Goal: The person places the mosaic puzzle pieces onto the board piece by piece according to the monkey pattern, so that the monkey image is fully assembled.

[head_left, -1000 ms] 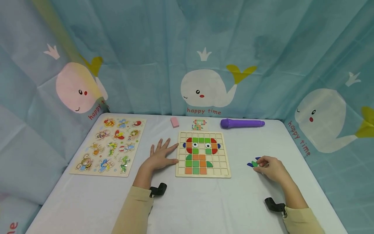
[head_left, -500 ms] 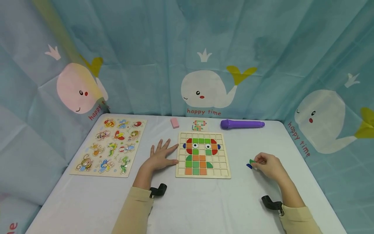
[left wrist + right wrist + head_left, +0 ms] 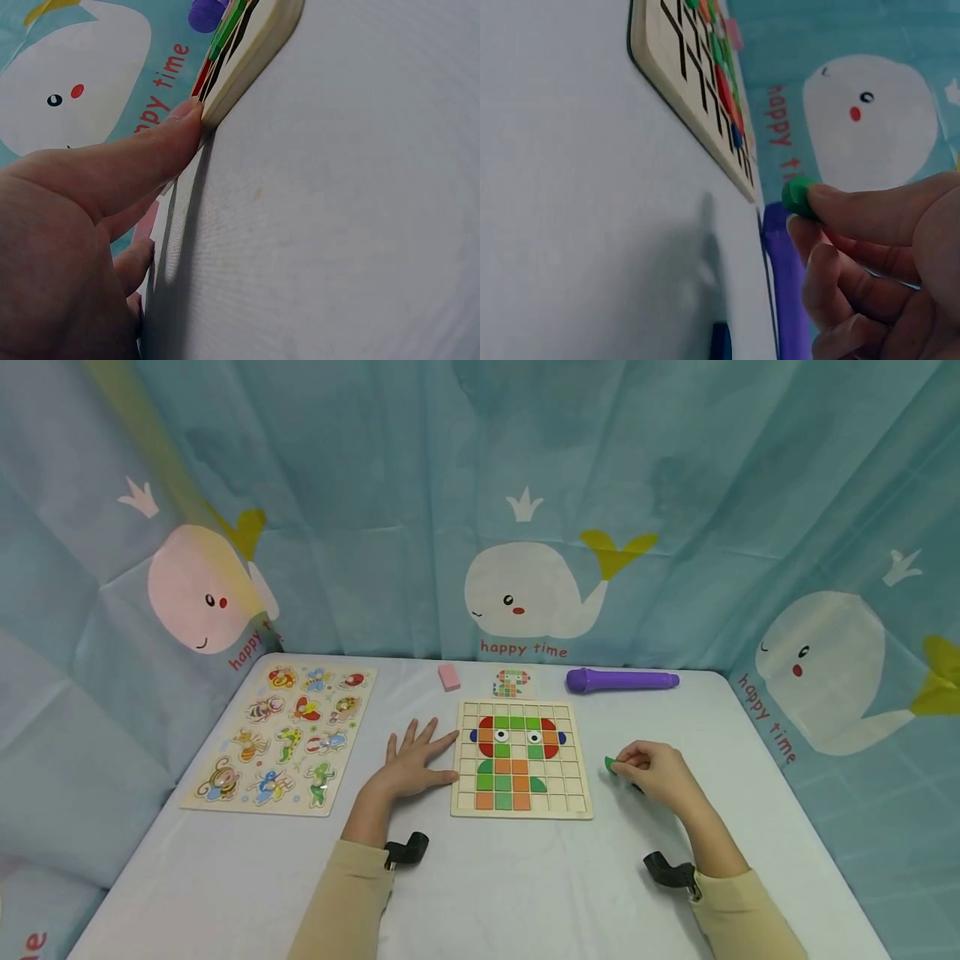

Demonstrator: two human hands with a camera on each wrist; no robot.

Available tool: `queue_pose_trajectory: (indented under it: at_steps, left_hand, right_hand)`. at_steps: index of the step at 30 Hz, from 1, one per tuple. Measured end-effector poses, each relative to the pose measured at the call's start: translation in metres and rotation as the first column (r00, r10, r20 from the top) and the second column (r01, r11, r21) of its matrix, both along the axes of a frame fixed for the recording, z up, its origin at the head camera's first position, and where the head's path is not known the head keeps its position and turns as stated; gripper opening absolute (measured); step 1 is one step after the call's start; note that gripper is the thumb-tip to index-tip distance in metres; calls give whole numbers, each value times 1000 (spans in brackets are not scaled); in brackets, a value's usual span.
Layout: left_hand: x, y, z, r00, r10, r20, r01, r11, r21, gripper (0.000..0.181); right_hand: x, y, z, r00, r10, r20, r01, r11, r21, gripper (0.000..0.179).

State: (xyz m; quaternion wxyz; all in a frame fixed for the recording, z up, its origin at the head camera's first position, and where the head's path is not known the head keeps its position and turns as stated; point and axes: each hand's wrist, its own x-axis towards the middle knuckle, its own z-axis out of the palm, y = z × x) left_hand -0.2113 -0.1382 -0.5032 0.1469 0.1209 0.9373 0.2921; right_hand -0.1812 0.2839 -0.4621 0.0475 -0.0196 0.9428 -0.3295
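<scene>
A wooden grid board [image 3: 573,783] lies mid-table, bearing square and rounded pieces in green, orange, red and blue, plus two eye pieces. My left hand [image 3: 406,770] rests at its left side with fingers spread, thumb and index fingertip touching the edge; the left wrist view shows the thumb [image 3: 169,146] against the board's rim. To the right of the board, my right hand [image 3: 662,775] pinches a small green puzzle piece [image 3: 798,196] between thumb and index finger, raised off the table. Beneath that hand lies a blue piece [image 3: 721,342], mostly hidden in the head view.
Behind the board lies a small pattern card [image 3: 513,682], with a pink block [image 3: 448,677] to its left and a purple toy microphone [image 3: 622,680] to its right. A bug picture puzzle [image 3: 288,739] occupies the table's left side. A whale-print curtain [image 3: 360,585] hangs behind.
My right hand has picked up the green piece from beside the blue ones and carried it left toward the board. The left hand has stayed in place.
</scene>
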Motion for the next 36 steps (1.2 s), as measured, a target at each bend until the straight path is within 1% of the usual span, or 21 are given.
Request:
queue_pose_trajectory:
  at_steps: [7, 14, 21, 30, 36]
  left_hand:
    - [0, 0, -1, 1000, 2, 9, -2, 1000, 4, 81]
    - [-1, 0, 0, 1000, 6, -1, -6, 1000, -7, 80]
    - [0, -1, 1, 1000, 3, 3, -3, 1000, -2, 81]
    - [0, -1, -1, 1000, 4, -2, -4, 1000, -3, 81]
    - [0, 0, -1, 1000, 14, 1, -14, 1000, -3, 81]
  right_hand:
    - [-7, -23, 0, 999, 20, -26, -21, 999, -39, 17]
    - [-11, -44, 5, 998, 50, -26, -52, 996, -70, 16]
    - [-13, -66, 4, 996, 92, -18, -94, 991, -96, 14]
    - [-13, -91, -2, 988, 156, 1, -155, 979, -133, 11]
    - [-12, -105, -1, 984, 177, -9, -177, 976, -125, 10]
